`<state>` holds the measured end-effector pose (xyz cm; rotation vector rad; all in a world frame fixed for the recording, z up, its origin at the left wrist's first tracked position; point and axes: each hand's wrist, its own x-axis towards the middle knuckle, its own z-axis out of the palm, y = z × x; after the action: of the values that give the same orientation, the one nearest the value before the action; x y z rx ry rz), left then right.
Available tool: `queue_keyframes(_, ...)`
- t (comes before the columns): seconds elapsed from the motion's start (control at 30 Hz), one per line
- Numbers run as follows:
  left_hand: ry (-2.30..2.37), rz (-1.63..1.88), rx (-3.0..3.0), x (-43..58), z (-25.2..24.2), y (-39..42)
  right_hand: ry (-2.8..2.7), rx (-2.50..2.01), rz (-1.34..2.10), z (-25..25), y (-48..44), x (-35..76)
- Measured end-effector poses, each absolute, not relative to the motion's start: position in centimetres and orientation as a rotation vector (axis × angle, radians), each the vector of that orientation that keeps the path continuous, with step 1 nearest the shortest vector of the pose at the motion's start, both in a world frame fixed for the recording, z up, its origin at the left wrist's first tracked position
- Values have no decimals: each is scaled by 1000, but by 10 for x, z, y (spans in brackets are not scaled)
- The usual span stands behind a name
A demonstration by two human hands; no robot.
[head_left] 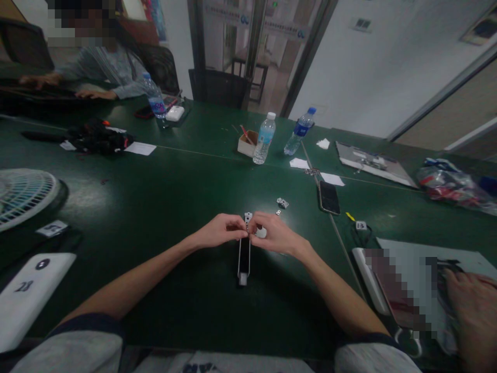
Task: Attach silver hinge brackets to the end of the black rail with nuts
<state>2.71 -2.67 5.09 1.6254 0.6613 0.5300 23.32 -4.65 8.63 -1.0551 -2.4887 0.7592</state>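
A long, narrow device (pixel 244 256) with a black face and pale edges lies on the green table, its grey end nearest me. At its far end is a metal piece with holes (pixel 248 216). Over that end my left hand (pixel 219 230) is closed in a pinch, thumb and finger meeting my right hand's fingertips. My right hand (pixel 278 234) is also pinched closed there. Whatever small thing lies between the fingertips is hidden. A round pale object (pixel 261 232) shows beside the right fingers. Just beyond are a small metal part (pixel 282 202) and a tiny ring-like piece (pixel 278 212).
Two water bottles (pixel 264 140) (pixel 300 132) and a small box (pixel 247 143) stand farther back. A phone (pixel 329 197) lies right. A white fan (pixel 29 197) and white power bank (pixel 33 300) are left. Another person's hand (pixel 471 300) is at right; a person (pixel 104 67) sits far left.
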Motion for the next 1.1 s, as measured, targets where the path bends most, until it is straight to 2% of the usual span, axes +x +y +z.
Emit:
queue_keyframes(0.3,643,462,1673,16,50,-15,-2530,-1084,688,82,-44,235)
queue_keyframes(0.5,869,340,2067,5,48,-2,-2673,-1435,579,78,-32,258)
queue_keyframes(0.6,910,272,2094,4,44,0,-2717,-1530,633,71,-28,263)
queue_keyframes(0.8,925,237,2065,8,36,-2,-2732,-1441,824,64,-27,257)
queue_keyframes(1.1,904,281,2024,12,37,-5,-2727,-1383,785,63,-27,253)
